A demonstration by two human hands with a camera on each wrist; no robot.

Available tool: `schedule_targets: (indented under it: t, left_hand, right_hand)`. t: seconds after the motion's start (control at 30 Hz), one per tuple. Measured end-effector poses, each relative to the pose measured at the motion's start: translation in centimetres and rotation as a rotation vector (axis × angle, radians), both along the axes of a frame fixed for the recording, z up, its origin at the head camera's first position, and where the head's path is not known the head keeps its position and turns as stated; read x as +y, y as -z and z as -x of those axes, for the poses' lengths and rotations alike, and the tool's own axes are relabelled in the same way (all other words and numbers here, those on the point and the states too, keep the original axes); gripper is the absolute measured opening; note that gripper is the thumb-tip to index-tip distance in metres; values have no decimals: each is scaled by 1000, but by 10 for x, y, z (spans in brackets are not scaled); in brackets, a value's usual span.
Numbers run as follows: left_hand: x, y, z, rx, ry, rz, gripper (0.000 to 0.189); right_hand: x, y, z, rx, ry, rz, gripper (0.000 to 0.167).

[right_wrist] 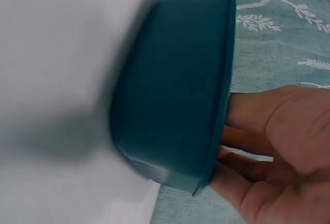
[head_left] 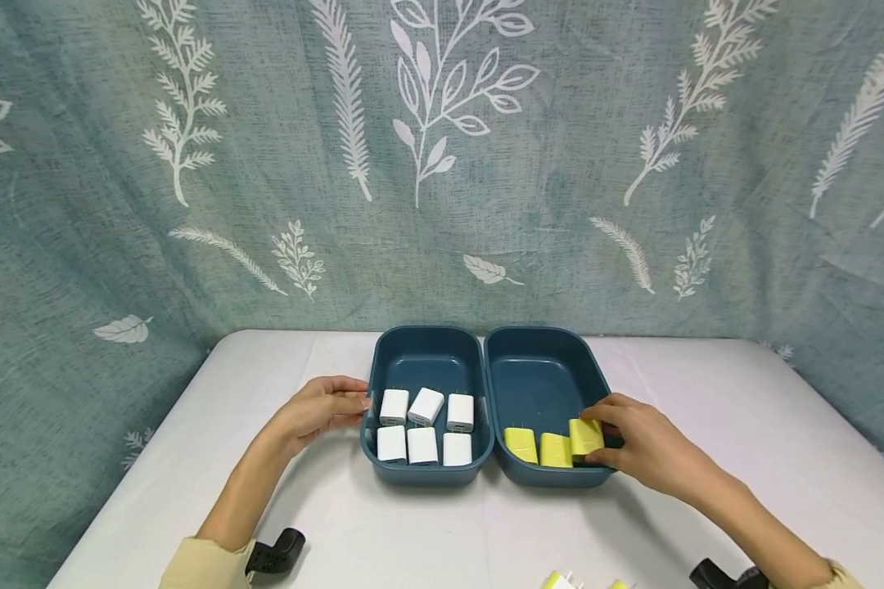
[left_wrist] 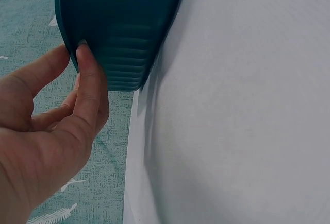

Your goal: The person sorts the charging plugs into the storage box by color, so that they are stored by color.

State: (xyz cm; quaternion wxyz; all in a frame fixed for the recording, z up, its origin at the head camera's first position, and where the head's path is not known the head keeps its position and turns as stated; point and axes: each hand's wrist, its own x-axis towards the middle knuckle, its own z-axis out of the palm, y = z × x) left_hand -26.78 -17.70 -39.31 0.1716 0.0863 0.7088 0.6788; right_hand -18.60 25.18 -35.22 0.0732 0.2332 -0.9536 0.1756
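Observation:
My left hand (head_left: 331, 405) pinches the left rim of a dark blue bin (head_left: 427, 360). The left wrist view shows its thumb and fingertips on either side of the bin wall (left_wrist: 124, 18). Inside that bin, several white charger plugs (head_left: 422, 446) lie in two rows. A second blue bin (head_left: 538, 380) stands right beside it, with yellow charger plugs (head_left: 556, 451) along its near side. Reaching over that bin's right rim, my right hand (head_left: 637, 438) holds a yellow charger plug (head_left: 584, 439) between thumb and fingers. The bin wall (right_wrist: 170, 90) hides the fingertips in the right wrist view.
Two more yellow plugs (head_left: 557, 581) lie on the white table (head_left: 412, 540) at the bottom edge of the head view, partly cut off. A green leaf-patterned curtain (head_left: 442, 270) hangs behind the table. Black wrist cameras (head_left: 280, 552) sit at both sleeves.

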Motion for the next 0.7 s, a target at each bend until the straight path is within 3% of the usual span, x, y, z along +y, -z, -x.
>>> schedule_targets:
  t: [0.33, 0.7]
  left_hand:
    - [-1, 2, 0, 6, 1, -1, 41]
    - [-1, 1, 1, 4, -4, 7, 40]
  right_hand:
    - [-6, 0, 3, -51, 19, -69, 41]
    - [0, 2, 1, -55, 25, 1, 46]
